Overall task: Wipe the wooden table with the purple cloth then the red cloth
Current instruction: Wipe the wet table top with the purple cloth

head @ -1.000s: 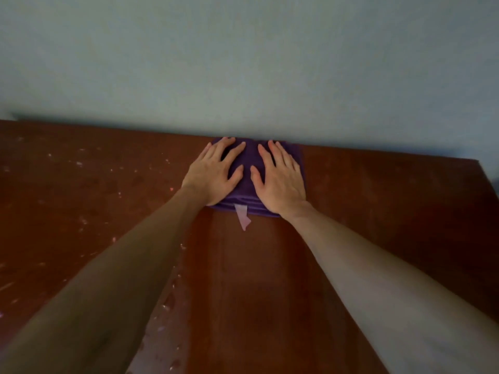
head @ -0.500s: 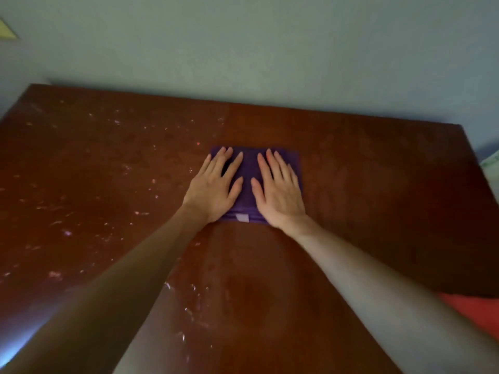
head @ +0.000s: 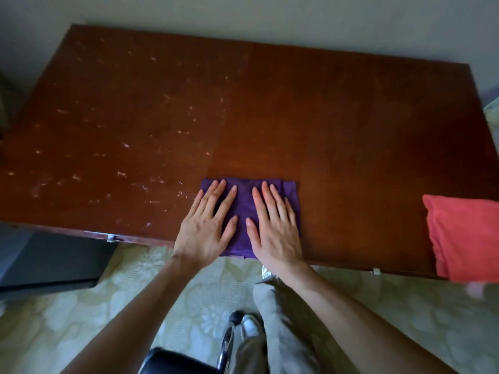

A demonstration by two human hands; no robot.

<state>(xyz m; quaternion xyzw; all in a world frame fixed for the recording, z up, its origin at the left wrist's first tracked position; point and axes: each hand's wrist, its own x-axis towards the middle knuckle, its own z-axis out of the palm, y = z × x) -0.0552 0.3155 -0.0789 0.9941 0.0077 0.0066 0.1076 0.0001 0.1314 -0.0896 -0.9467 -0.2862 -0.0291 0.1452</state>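
A folded purple cloth (head: pixel 244 209) lies on the dark wooden table (head: pixel 337 117), right at its near edge. My left hand (head: pixel 206 225) and my right hand (head: pixel 274 225) both press flat on the cloth, side by side, fingers spread and pointing away from me. Neither hand curls around the cloth. A folded red cloth (head: pixel 467 236) rests at the table's near right corner, well apart from my hands. Pale specks and smears (head: pixel 121 163) cover the table's left half, while the right half looks smooth.
The table's far edge meets a pale wall (head: pixel 270 20). A dark boxy object (head: pixel 48 260) stands under the table's near left side. Below lie a patterned floor (head: pixel 81 319), my trouser leg and shoe (head: pixel 251 327), and a black seat (head: pixel 172 363).
Both hands have dragged the purple cloth from the table's far edge straight back to the near edge. The view has tilted down, so the red cloth and the floor now show.
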